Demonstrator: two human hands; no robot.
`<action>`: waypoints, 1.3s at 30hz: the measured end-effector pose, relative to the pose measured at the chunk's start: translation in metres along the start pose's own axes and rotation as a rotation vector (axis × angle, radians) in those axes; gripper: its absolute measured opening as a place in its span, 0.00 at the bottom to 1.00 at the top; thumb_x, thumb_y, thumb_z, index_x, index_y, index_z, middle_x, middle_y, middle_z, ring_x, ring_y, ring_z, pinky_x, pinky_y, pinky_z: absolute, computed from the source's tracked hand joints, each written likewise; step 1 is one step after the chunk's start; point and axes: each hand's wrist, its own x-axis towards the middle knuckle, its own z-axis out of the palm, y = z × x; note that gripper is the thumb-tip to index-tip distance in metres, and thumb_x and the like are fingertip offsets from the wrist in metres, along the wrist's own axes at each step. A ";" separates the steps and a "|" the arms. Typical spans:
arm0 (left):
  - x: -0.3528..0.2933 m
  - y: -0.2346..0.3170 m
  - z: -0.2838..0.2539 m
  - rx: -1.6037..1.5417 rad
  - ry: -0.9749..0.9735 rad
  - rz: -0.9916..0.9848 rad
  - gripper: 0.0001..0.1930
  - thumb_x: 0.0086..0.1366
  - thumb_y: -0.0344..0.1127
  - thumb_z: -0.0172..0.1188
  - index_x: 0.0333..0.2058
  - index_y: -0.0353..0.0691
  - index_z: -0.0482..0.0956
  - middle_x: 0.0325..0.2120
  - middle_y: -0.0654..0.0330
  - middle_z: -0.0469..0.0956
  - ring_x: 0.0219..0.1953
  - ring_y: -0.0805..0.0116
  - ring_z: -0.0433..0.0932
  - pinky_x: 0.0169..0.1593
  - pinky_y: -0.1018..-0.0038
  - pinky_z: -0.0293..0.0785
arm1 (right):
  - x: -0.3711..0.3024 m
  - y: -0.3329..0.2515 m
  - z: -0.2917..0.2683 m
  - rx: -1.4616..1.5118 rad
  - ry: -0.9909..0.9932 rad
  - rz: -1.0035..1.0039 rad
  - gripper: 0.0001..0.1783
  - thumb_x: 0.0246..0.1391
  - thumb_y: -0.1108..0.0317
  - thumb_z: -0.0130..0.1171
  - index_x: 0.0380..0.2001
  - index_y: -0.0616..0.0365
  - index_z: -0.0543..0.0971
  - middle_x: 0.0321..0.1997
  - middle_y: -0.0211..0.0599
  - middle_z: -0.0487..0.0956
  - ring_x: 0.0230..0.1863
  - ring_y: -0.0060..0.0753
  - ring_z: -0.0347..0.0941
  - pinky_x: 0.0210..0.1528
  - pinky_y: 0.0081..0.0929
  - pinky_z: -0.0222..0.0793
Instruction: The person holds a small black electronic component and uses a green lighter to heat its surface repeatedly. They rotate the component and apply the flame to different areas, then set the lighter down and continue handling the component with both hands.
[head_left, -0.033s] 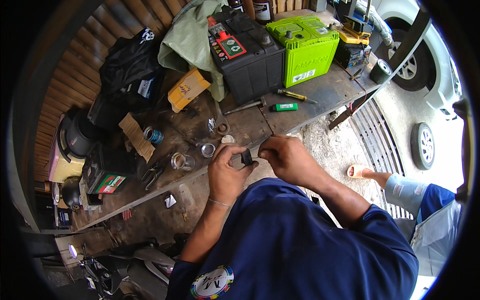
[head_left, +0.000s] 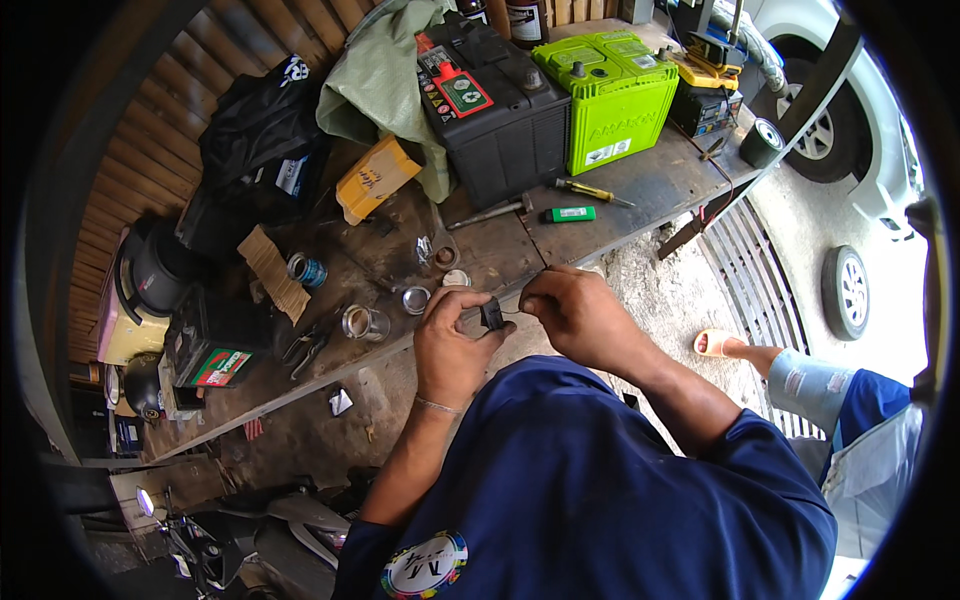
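Observation:
Between the thumb and fingers of my left hand (head_left: 455, 340) is a small black block-like part (head_left: 492, 314), held upright just off the workbench's front edge. My right hand (head_left: 570, 308) is closed in a pinch close to the part's right side. A thin dark line shows between the pinch and the part, too fine to name. Near my left hand on the bench stand an open metal can (head_left: 365, 323), a small round tin (head_left: 416, 300) and a pale round lid or cup (head_left: 456, 280).
Along the back of the wooden bench (head_left: 490, 245) stand a black battery (head_left: 505, 130) and a green battery (head_left: 612, 105). A hammer (head_left: 490, 213), a yellow-handled screwdriver (head_left: 595, 192), a green box (head_left: 570, 214) and pliers (head_left: 302, 350) lie about. To the right is another person's sandalled foot (head_left: 715, 343).
The black part has turned slightly in my left hand, showing more of its face. My right hand has shifted only a little.

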 end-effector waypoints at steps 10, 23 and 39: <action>-0.004 -0.007 -0.014 -0.142 0.052 -0.025 0.27 0.42 0.32 0.88 0.41 0.41 0.84 0.40 0.65 0.81 0.29 0.77 0.70 0.33 0.78 0.69 | -0.002 0.039 -0.039 0.604 -0.039 0.244 0.14 0.72 0.59 0.63 0.42 0.61 0.83 0.32 0.21 0.77 0.36 0.16 0.68 0.42 0.21 0.67; -0.005 0.010 -0.026 -0.111 0.080 0.008 0.30 0.40 0.36 0.89 0.44 0.41 0.86 0.41 0.64 0.81 0.31 0.76 0.72 0.33 0.78 0.69 | 0.017 0.094 -0.035 0.486 0.184 0.284 0.14 0.65 0.65 0.71 0.48 0.64 0.87 0.43 0.30 0.88 0.44 0.18 0.78 0.50 0.22 0.73; -0.016 -0.032 -0.032 -0.122 0.121 -0.170 0.30 0.46 0.33 0.87 0.49 0.40 0.84 0.42 0.63 0.84 0.29 0.76 0.68 0.35 0.77 0.70 | 0.058 0.126 0.021 -0.514 0.142 -0.015 0.11 0.56 0.64 0.70 0.43 0.46 0.90 0.45 0.36 0.87 0.53 0.47 0.77 0.56 0.46 0.71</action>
